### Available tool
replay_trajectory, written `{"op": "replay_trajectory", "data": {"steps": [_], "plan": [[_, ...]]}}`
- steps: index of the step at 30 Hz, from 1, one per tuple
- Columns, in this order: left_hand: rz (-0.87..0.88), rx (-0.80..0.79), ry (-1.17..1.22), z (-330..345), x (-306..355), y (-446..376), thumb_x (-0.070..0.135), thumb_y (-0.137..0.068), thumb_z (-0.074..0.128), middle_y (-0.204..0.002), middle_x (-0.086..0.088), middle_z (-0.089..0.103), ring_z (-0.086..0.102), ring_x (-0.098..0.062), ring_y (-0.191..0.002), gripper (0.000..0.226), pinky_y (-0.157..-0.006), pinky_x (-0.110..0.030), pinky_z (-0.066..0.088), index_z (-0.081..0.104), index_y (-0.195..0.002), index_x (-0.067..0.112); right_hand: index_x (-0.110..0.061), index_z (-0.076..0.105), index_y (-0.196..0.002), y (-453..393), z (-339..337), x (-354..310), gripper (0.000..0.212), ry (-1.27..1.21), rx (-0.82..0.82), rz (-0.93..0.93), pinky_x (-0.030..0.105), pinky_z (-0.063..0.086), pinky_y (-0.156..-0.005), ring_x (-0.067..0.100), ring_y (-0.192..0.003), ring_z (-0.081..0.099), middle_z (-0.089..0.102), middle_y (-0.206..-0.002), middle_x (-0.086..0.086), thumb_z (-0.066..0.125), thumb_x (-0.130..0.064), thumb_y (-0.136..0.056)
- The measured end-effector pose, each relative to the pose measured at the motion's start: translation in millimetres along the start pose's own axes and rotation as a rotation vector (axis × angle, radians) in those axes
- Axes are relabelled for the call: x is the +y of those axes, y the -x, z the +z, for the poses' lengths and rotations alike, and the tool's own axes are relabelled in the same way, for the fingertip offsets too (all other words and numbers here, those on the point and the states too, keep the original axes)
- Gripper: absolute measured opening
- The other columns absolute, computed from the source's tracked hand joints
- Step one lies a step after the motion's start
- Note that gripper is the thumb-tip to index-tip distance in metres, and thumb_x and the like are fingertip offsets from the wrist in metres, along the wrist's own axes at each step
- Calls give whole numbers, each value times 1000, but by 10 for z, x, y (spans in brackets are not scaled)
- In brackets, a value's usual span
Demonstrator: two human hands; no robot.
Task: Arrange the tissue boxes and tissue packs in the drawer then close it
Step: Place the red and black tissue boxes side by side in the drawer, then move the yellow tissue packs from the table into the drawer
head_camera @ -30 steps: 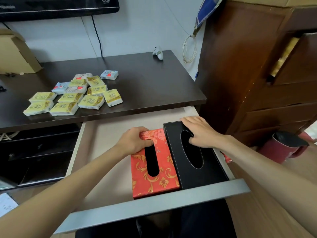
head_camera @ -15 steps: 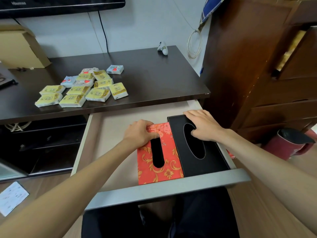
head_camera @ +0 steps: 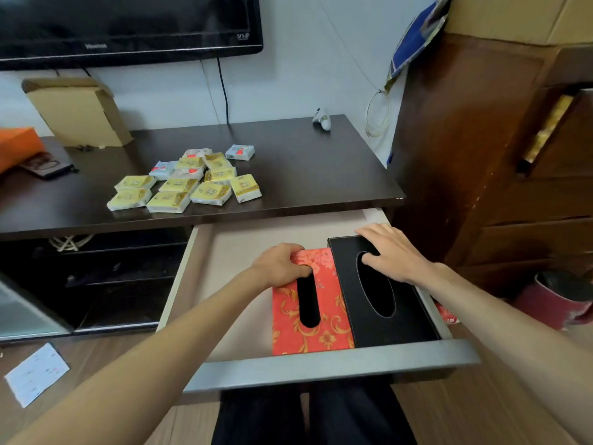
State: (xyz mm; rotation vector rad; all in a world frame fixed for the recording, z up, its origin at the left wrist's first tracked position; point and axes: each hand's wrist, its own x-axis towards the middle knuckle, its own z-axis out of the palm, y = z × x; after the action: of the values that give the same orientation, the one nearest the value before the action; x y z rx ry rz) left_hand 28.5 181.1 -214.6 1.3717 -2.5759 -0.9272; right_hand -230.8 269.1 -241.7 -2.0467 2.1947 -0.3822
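Note:
The drawer (head_camera: pixel 330 364) is pulled out under the dark desk. A red tissue box with gold flowers (head_camera: pixel 330 329) lies in its right half, side by side with a black tissue box (head_camera: pixel 407 319) against the drawer's right wall. My left hand (head_camera: pixel 282 264) grips the far end of the red box, fingers curled into its slot. My right hand (head_camera: pixel 394 255) rests flat on the far end of the black box, thumb at its oval opening. Several yellow and blue tissue packs (head_camera: pixel 189 184) lie in a cluster on the desk top.
A television (head_camera: pixel 128 24) hangs above the desk (head_camera: pixel 321 175). A cardboard box (head_camera: pixel 80 114) and an orange box (head_camera: pixel 16 146) stand at the desk's back left. A wooden dresser (head_camera: pixel 497 171) rises at right, with a red bin (head_camera: pixel 552 300) beside it. A paper (head_camera: pixel 35 374) lies on the floor.
Both hands stay on the two boxes, which sit slightly closer to the drawer's front. My head has tilted up, so the television and desk's left end show.

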Motion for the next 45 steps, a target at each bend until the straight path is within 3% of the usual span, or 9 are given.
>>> {"op": "replay_trajectory", "data": {"steps": [3,7,11,15,18,24,33,38,45], "plan": [[-31,-117,241,-173,-50,55,29,-91,71,-133,-4,59,57,-21,-121,56,-97,-29,46,53,-142,15,-20,56,-141,-43,-49,-137,49,-135,94,11,40,39,-108,17,-136,44,54,-143,-3,59,-24,-93],[7,-38,448,-538,-289,198,27,-95,67,-123,2,65,63,-11,-105,41,-78,-17,47,58,-135,22,-26,68,-122,-375,-132,-589,37,-316,179,-57,35,48,-97,6,-116,58,65,-120,-16,57,-17,-87],[36,225,313,-1038,-622,263,29,-96,64,-107,9,72,67,-6,-99,24,-82,-23,52,70,-119,26,-25,72,-114,-944,-216,-1155,35,-422,203,-161,38,51,-93,4,-106,61,68,-111,-17,57,-15,-84],[16,477,213,-1407,-888,91,24,-96,62,-107,15,71,66,-3,-100,21,-82,-16,50,72,-114,25,-24,65,-126,-1579,-181,-1532,37,-326,125,-268,40,47,-97,9,-121,48,56,-131,-15,56,-22,-90],[-24,586,-33,-1503,-966,-162,31,-94,62,-123,9,65,60,-11,-112,32,-90,-29,52,66,-125,24,-22,59,-137,-1935,-89,-1675,45,-276,112,-255,36,43,-102,9,-133,38,44,-146,-12,60,-24,-93],[-124,501,-380,-1452,-1017,-580,45,-93,55,-121,0,59,54,-23,-115,30,-85,-43,54,67,-106,20,-25,56,-140,-2199,98,-1670,44,-229,31,-219,37,44,-101,12,-139,38,37,-157,-12,56,-42,-99],[64,469,-288,-1376,-1142,-527,48,-88,65,-89,5,63,56,-14,-83,30,-67,-31,48,66,-79,19,-28,57,-138,-1941,155,-1510,51,-22,130,-290,32,46,-86,13,-120,51,51,-147,-11,52,-55,-96],[73,385,-233,-1446,-1138,-363,42,-81,76,-94,6,70,62,-14,-89,21,-80,-35,51,69,-85,23,-29,65,-114,-1727,64,-1424,40,8,188,-333,29,36,-68,11,-100,45,51,-105,-14,60,-58,-89],[61,320,-223,-1489,-1089,-369,35,-80,80,-108,4,66,58,-16,-98,20,-81,-32,48,67,-92,26,-35,53,-97,-1762,-76,-1489,31,-83,16,-287,34,37,-71,11,-112,44,51,-123,-15,70,-57,-83]]}}
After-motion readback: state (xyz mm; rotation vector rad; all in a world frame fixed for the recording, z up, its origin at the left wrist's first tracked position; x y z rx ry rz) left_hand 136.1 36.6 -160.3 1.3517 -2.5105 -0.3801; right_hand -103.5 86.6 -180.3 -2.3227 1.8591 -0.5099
